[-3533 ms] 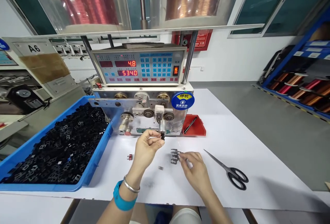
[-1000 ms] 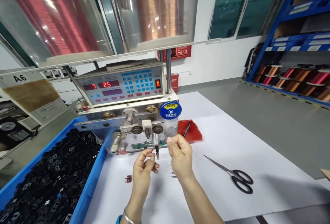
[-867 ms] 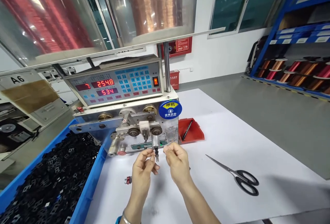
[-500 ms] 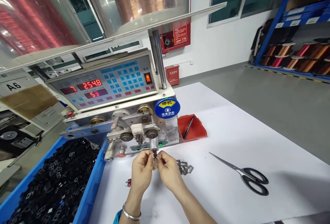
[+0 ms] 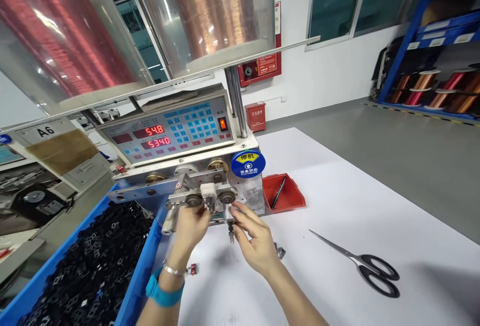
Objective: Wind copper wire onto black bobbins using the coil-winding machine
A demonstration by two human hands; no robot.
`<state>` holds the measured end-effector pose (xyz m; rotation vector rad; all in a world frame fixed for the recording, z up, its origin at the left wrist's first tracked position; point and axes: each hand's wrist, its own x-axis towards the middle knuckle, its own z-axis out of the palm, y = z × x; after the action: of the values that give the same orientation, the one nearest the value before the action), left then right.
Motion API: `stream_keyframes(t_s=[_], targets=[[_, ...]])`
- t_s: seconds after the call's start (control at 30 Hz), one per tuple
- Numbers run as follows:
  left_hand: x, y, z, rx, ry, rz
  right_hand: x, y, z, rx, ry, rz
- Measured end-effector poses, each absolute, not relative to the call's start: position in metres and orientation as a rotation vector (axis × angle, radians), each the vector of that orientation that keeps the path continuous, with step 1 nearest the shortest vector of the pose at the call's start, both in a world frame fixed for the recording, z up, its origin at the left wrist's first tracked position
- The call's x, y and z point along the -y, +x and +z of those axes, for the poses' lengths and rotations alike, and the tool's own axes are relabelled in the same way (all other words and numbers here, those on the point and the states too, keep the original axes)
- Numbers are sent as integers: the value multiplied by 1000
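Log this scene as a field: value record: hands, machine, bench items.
left hand: at winding machine front, fingertips partly hidden
right hand: fingers at metal spindle, black part below
display: reads 54.8 above 5340
blue bin: left of machine, holding black plastic pieces
red tray: right of machine, holding black pen
black-handled scissors: on white tabletop, right of right hand

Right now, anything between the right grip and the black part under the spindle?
Nothing visible: the right grip is right beside the black part, contact unclear. The left grip is on the part's other side, not between.
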<state>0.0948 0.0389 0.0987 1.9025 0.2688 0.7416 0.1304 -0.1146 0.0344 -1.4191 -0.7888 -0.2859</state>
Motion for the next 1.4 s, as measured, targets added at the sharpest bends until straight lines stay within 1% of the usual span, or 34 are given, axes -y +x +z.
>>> stream_keyframes(t_s=[0.1,0.2,0.3,0.4,0.47,0.6,0.77,0.87,0.97,1.07,1.17,1.3,1.4], targets=[[-28,105,82,-282,1675,575,115,130,35,791,-1394,-284],[-19,86,64,-265,1658,491,116,130,37,795,-1395,-280],[-21,72,71,-225,1698,450,116,129,39,797,-1390,-278],[-26,83,89,-229,1672,466,115,129,38,784,-1374,-266],[-26,95,93,-239,1634,447,115,129,37,774,-1370,-260],[-20,87,82,-217,1644,396,116,129,39,790,-1367,-248],[-24,80,87,-209,1701,504,116,128,39,785,-1353,-231],[-28,94,89,-221,1660,411,115,129,36,763,-1362,-213],[-25,89,80,-197,1660,345,115,130,35,772,-1377,-182],[-24,75,75,-163,1692,408,116,130,35,787,-1383,-176],[-28,81,81,-168,1680,477,115,129,36,773,-1380,-186],[-24,96,78,-182,1632,402,115,128,35,761,-1393,-175],[-19,82,68,-164,1695,433,116,129,36,784,-1406,-156]])
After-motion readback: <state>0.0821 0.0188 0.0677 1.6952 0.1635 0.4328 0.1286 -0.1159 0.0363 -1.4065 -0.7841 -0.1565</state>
